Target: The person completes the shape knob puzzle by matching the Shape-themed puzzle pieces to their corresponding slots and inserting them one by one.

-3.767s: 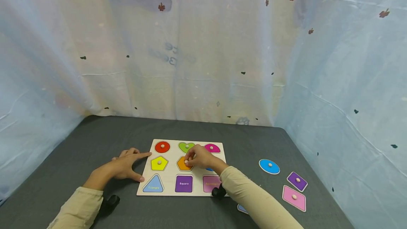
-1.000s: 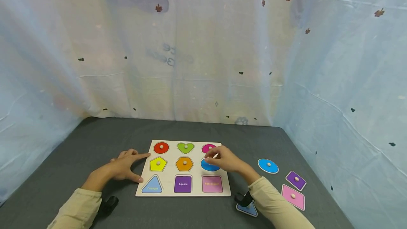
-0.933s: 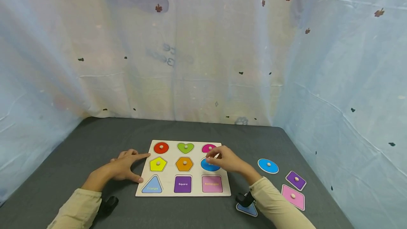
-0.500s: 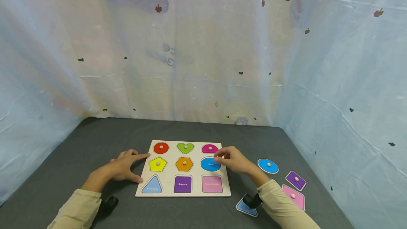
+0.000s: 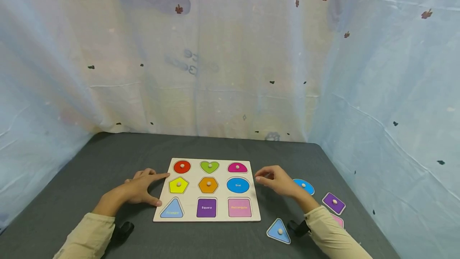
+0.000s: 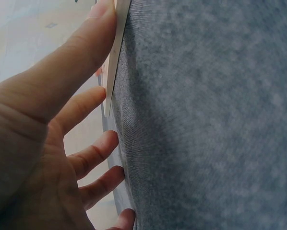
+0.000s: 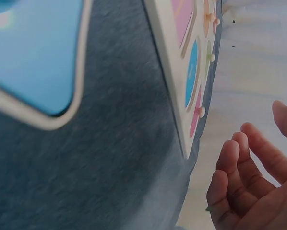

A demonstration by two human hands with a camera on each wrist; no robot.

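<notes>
A wooden shape puzzle board (image 5: 223, 195) lies flat on the dark cloth. My left hand (image 5: 140, 188) touches its left edge with thumb and index finger, the other fingers spread, as the left wrist view also shows. Just off the board's right edge, my right hand (image 5: 279, 181) hovers with loosely bent fingers and nothing between them. Red circle, green heart, magenta half circle, yellow pentagon and orange hexagon knobbed pieces sit in their recesses. Bare are the oval recess (image 5: 238, 185), triangle recess (image 5: 172, 209), square recess (image 5: 206, 208) and rectangle recess (image 5: 239, 208).
Loose knobbed pieces lie to the right: a blue triangle (image 5: 278, 232), a blue oval (image 5: 305, 187), a purple piece (image 5: 334, 203) and a pink piece (image 5: 338, 220). My right hand and sleeve partly cover the oval and the pink piece. A pale curtain (image 5: 230, 71) surrounds the table.
My right hand has left the orange hexagon, crossed above the oval recess and moved right, off the board. The triangle piece is now uncovered. My left hand has stayed at the board's edge.
</notes>
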